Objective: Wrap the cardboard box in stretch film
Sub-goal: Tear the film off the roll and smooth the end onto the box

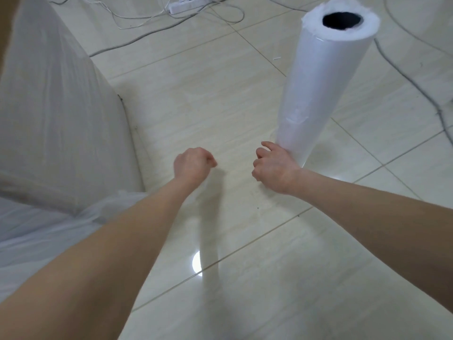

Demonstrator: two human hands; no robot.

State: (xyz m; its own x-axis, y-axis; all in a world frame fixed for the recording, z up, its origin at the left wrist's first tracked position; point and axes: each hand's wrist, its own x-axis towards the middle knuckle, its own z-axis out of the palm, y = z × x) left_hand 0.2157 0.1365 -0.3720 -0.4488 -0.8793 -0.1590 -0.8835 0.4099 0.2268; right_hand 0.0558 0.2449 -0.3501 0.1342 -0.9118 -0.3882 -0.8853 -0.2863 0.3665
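Two hands hover over the tiled floor [220,99]. Left hand [193,165]: fingers curled, thumb against them; whether it pinches anything cannot be told. Right hand [274,168]: fingers curled under, nothing visible in them, its far side touching the base of the roll [318,89], which stands upright. The box [56,114], already covered in film [115,204], stands at left, well apart from the roll.

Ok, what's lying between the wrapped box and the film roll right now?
Only bare floor tile, in the head view. The box stands left, the upright roll right; the left hand and right hand are nearer the camera.
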